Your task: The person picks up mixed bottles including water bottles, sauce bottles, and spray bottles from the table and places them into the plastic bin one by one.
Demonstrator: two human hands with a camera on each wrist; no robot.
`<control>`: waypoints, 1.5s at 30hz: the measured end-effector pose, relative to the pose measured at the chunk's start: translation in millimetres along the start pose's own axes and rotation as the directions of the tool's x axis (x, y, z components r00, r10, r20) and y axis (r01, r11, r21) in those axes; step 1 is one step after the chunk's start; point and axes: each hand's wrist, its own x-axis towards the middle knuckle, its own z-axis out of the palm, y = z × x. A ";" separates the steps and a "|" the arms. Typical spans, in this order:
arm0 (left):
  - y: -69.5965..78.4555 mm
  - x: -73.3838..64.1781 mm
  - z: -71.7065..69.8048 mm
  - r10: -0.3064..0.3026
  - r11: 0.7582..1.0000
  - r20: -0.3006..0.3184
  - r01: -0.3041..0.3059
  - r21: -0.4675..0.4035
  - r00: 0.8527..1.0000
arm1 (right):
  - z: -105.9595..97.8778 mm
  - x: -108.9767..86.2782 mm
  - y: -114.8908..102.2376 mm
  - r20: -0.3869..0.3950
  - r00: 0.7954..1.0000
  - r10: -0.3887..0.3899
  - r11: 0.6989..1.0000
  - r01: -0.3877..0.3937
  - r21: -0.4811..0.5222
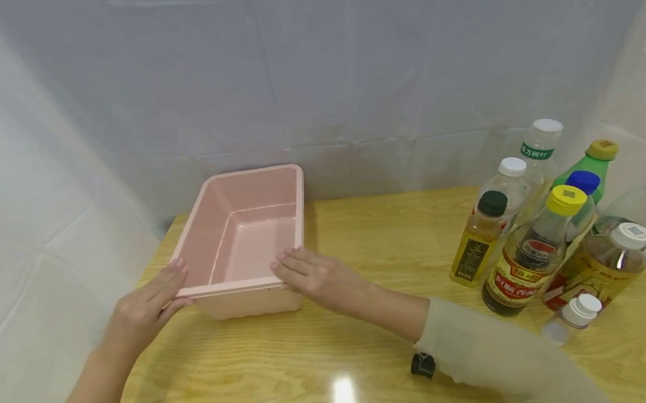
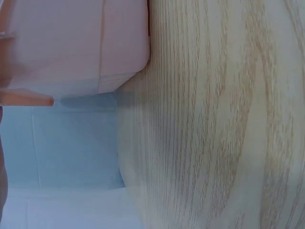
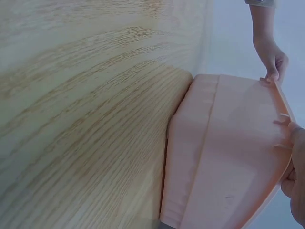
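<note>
A pink rectangular plastic tub (image 1: 254, 248) stands upright on the wooden table, its inside bare. My left hand (image 1: 144, 308) grips the rim at the near left corner, fingers on top and thumb below the edge. Near the right corner, my right hand (image 1: 318, 281) holds the same rim with its fingers over the edge; its thumb is hidden in the head view. From the right wrist, the right hand (image 3: 298, 171) appears bent around the rim, with the left hand (image 3: 274, 59) pinching the other corner. The left wrist view shows the tub's outer wall (image 2: 71, 43).
At the right of the table (image 1: 287, 361) several bottles stand close together, among them a yellow-capped sauce bottle (image 1: 523, 264), a dark-capped oil bottle (image 1: 475, 242) and a green bottle (image 1: 590, 166). A small white-capped bottle (image 1: 572, 316) is in front. A pale sheet (image 1: 322, 86) hangs behind.
</note>
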 end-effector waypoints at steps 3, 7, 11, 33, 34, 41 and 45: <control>1.1 1.1 1.3 0.007 1.000 -0.004 -0.007 0.010 1.000 | -2.7 -1.3 0.3 -0.001 1.000 0.003 1.000 -0.003 0.002; 2.4 2.2 2.2 0.014 1.000 0.000 -0.014 0.015 1.000 | -4.6 -3.4 0.5 -0.023 1.000 0.000 1.000 0.000 0.000; 4.6 3.5 3.0 0.025 1.000 0.000 -0.025 0.007 1.000 | -6.1 -6.2 0.4 -0.039 0.999 -0.008 1.000 0.008 0.004; 16.8 10.6 8.1 0.042 0.999 0.010 -0.042 0.006 0.999 | -17.7 -22.1 2.0 -0.061 0.998 -0.034 0.999 0.034 0.003; 17.6 11.4 8.5 0.042 0.999 0.006 -0.042 0.005 0.999 | -17.6 -23.1 2.2 -0.068 0.997 -0.038 0.999 0.038 0.002; 27.0 17.8 18.9 0.051 0.999 -0.029 -0.051 -0.013 0.998 | -26.8 -34.5 5.4 -0.082 0.996 -0.027 0.999 0.029 0.021; 33.6 20.7 25.0 0.057 0.998 -0.034 -0.057 -0.011 0.998 | -34.4 -42.7 7.8 -0.097 0.995 -0.018 0.999 0.022 0.042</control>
